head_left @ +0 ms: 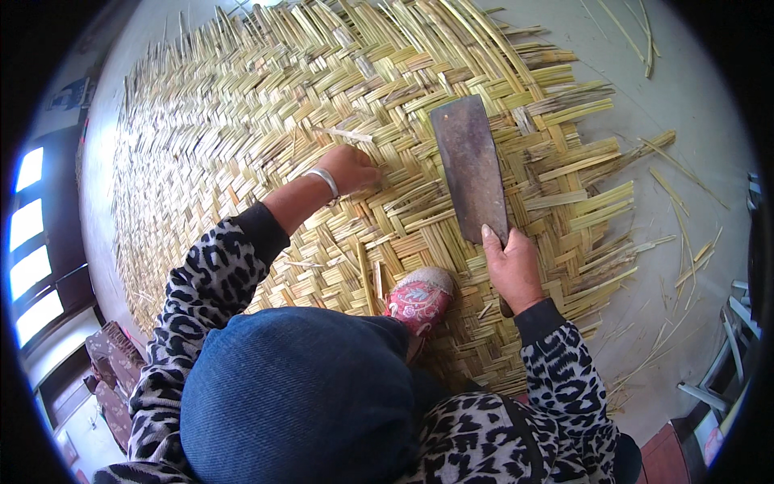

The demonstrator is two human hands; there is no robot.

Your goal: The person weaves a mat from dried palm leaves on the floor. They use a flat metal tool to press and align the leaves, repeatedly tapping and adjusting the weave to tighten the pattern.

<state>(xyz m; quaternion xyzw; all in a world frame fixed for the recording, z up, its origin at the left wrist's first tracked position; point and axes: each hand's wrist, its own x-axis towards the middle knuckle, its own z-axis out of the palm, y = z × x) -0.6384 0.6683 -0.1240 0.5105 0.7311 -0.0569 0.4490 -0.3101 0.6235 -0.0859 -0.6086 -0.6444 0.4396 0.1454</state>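
A large woven mat of split reeds (266,161) in yellow-green and brown spreads over the floor beneath me. My right hand (516,270) grips a broad, dark cleaver (469,165) by its handle end, with the thumb at the base of the blade. The blade points away from me above the right part of the mat. To its left, my left hand (352,169), wearing a silver bangle (326,185), is curled closed low over the weave. What its fingers hold, if anything, is hidden.
My floral shoe (422,300) rests on the mat, beside my denim-covered knee (298,395). Unwoven reed ends stick out along the mat's right edge. Loose reed strips (673,194) litter the pale floor. A metal-framed object (730,339) stands at far right; patterned cloth (117,363) lies at left.
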